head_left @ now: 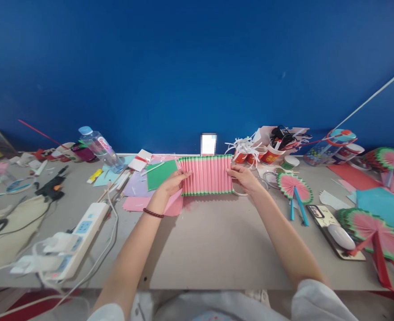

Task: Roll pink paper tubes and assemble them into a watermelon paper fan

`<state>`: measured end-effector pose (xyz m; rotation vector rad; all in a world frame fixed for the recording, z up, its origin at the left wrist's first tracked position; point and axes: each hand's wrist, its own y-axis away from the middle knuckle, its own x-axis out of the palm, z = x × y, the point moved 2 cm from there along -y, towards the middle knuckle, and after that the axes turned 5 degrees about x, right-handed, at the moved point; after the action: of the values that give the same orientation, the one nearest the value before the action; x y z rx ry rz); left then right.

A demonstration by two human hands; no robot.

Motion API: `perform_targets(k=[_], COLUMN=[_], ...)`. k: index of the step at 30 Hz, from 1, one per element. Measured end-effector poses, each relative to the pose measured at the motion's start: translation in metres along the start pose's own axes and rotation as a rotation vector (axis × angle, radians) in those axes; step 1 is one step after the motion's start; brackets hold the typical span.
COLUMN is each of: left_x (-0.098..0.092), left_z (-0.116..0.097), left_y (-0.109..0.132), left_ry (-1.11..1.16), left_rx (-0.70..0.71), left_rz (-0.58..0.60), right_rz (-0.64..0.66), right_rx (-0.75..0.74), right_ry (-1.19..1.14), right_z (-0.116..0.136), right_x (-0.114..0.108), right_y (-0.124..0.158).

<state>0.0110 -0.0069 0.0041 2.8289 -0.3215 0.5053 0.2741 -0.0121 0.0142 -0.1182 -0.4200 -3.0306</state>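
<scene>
A pleated pink paper (207,175) with green top and bottom edges is stretched out above the desk. My left hand (175,182) pinches its left end, and a dark red bead bracelet circles that wrist. At the right end my right hand (244,177) grips the paper between thumb and fingers. Behind and left of my left hand are a green sheet (160,174) and pink sheets (150,203). A round pink and green paper fan (287,185) with blue sticks lies to the right of my right forearm.
On the left are a power strip (85,236) with cables, a glue gun (54,185) and a plastic bottle (100,147). Red cups (272,154) stand at the back. To the right lie a phone (324,218), a white mouse (341,236) and another fan (380,227).
</scene>
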Motion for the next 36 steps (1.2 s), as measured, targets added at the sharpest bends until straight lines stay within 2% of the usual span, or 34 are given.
perform_targets(k=[3,9,15,21,29,36], left_x=[0.000,0.008,0.014,0.017,0.023,0.047], left_z=[-0.003,-0.003,0.006,0.006,0.006,0.001], left_y=[0.002,0.007,0.005,0.006,0.006,0.023], left_ry=[0.029,0.052,0.040,0.073,0.087,-0.005], left_rx=[-0.003,-0.016,-0.031,-0.039,-0.010,0.132], left_rz=[-0.014,0.060,0.125,0.109,0.122,0.184], right_rz=[-0.020,-0.022,0.150,0.334,0.447,0.509], right_rx=[-0.004,0.018,0.086,0.069,0.088,0.101], right_ry=[-0.034,-0.075,-0.159,-0.162,-0.163,-0.173], right_z=[0.000,0.000,-0.002,-0.001,-0.008,-0.013], right_x=[-0.004,-0.001,0.012,0.017,0.016,0.028], right_y=[-0.001,-0.001,0.006,0.011,0.009,0.014])
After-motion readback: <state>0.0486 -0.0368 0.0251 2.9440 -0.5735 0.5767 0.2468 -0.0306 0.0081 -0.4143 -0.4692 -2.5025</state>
